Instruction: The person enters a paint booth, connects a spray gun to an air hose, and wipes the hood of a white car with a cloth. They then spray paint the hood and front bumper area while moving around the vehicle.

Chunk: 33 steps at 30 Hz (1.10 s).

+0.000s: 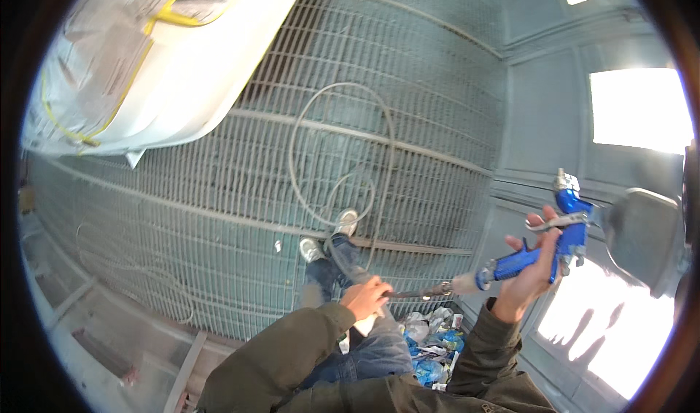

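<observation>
A blue spray gun with a grey cup on its right is held up at chest height by my right hand, fingers wrapped around its blue handle. My left hand is closed on the air hose close to the metal fitting at the gun's base. The grey hose runs down past my jeans and lies in loops on the grated floor. My two light shoes stand on that grating.
A masked car body, covered in white paper with yellow tape, fills the upper left. Grey booth walls with bright light panels stand at right. Crumpled blue and white rags lie by the wall base.
</observation>
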{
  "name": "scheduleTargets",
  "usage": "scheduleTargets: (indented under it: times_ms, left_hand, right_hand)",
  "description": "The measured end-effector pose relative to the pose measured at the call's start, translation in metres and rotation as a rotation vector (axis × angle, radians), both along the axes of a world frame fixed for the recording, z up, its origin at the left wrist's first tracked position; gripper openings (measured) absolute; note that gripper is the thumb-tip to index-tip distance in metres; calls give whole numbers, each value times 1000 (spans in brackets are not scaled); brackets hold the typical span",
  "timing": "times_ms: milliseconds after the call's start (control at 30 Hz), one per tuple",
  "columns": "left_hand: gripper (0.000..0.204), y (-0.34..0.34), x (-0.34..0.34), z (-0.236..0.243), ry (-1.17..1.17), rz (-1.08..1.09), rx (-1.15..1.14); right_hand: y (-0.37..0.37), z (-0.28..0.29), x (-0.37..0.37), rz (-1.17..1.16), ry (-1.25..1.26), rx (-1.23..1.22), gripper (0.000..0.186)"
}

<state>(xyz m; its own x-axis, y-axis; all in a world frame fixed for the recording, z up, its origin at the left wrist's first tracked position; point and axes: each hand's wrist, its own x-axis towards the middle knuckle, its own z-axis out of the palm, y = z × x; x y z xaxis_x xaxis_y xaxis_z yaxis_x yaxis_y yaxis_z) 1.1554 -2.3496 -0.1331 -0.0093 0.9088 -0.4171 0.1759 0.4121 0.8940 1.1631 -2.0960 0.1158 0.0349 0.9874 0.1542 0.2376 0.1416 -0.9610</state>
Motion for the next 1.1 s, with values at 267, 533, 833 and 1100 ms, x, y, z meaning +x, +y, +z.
scheduleTargets:
  times_ms: [267,533,833,1100]
  left_hand:
    - [15,-115,-10,-113,295,-37,-145]
    - [14,-112,-46,-163,311,-57,-213]
    - [27,-127,-89,-244,390,4,-137]
    - [28,-144,-154,-294,659,136,-29]
  right_hand:
    - [0,-17,-2,-43,7,-16,25]
    - [11,-81,16,19,51,-34,15]
    - [-1,-224,-24,232,68,-77,30]
    - [-47,-459,-77,929,274,-282,35]
